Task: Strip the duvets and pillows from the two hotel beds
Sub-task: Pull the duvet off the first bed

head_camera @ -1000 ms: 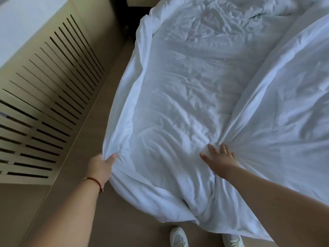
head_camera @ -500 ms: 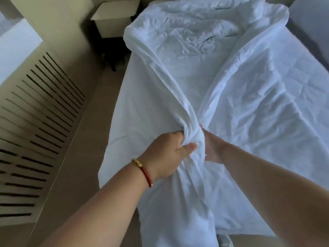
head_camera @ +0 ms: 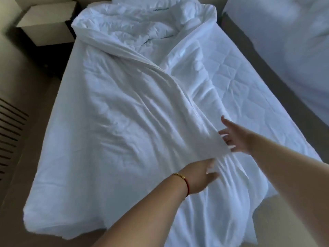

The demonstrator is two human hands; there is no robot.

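A white duvet (head_camera: 114, 122) lies rumpled over the left part of the near bed, bunched into a ridge down the middle and heaped at the head end. The quilted mattress cover (head_camera: 240, 82) is bare on the right side. My left hand (head_camera: 197, 175), with a red and gold bracelet at the wrist, hovers with spread fingers over the duvet's gathered foot end. My right hand (head_camera: 235, 138) is spread open beside the ridge's edge, fingertips at the fabric. Neither hand holds anything. No pillow can be made out.
A second bed (head_camera: 293, 32) with white bedding stands at the right, across a narrow gap. A pale bedside table (head_camera: 46, 24) sits at the top left. A slatted wall panel (head_camera: 8, 132) runs along the left, with brown floor (head_camera: 26, 166) between it and the bed.
Both hands gripped the gathered duvet half a second ago; both have let go and spread open. The duvet has fallen flat across the bed's left side.
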